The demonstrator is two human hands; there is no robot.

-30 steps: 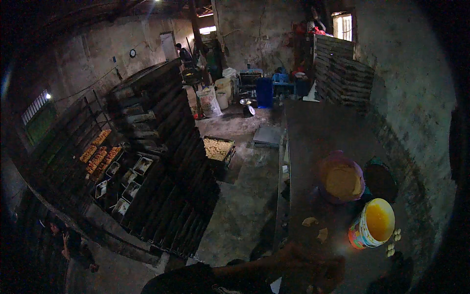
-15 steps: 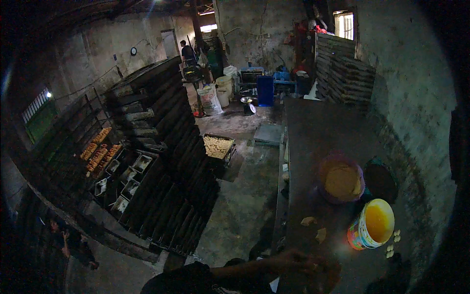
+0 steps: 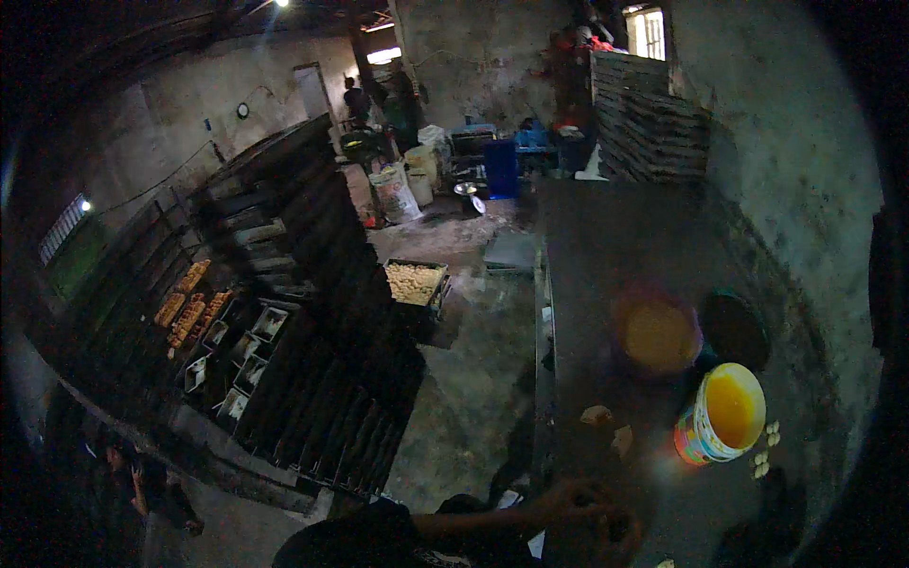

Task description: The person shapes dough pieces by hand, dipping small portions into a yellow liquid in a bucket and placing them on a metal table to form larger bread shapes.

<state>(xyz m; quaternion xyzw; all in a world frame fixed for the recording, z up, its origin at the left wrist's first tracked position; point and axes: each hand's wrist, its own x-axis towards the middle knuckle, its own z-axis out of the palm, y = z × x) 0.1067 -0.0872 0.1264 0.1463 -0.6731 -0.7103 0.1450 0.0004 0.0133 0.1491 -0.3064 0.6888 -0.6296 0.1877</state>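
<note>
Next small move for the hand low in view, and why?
Perhaps ease the hand forward toward the flat tan pieces: they lie just ahead on the tabletop, with the bucket off to their right. Too dark to tell its grip.

We hold our left arm [image 3: 478, 523] out, bare past its dark sleeve [image 3: 355, 540], our left hand [image 3: 576, 504] near-left of the bucket [image 3: 724, 418], its grip lost in shadow.

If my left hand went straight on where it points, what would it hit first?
The way past the left hand looks free over the tabletop, missing the bucket, though darkness obscures depth and closer things.
</note>
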